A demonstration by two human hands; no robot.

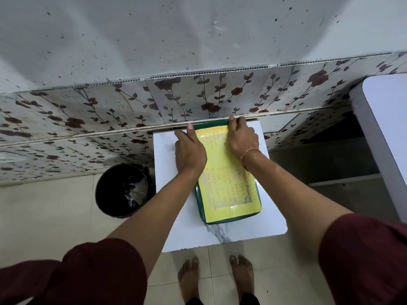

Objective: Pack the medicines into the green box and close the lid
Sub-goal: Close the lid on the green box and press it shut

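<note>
The green box [200, 209] lies flat on a small white marble-patterned table [176, 205], its lid down. A yellow sheet with orange and dark writing [229, 190] covers the lid's top. My left hand [189, 150] presses on the lid's far left edge, fingers spread over the rim and onto the table. My right hand [241, 137] grips the far right corner of the lid, fingers curled over the back edge near the wall. No medicines are visible; the inside of the box is hidden.
A black bin [123, 190] with a liner stands on the floor left of the table. A flowered tile wall [110, 119] runs right behind the table. A pale counter [383, 128] juts in at the right. My bare feet [215, 278] stand before the table.
</note>
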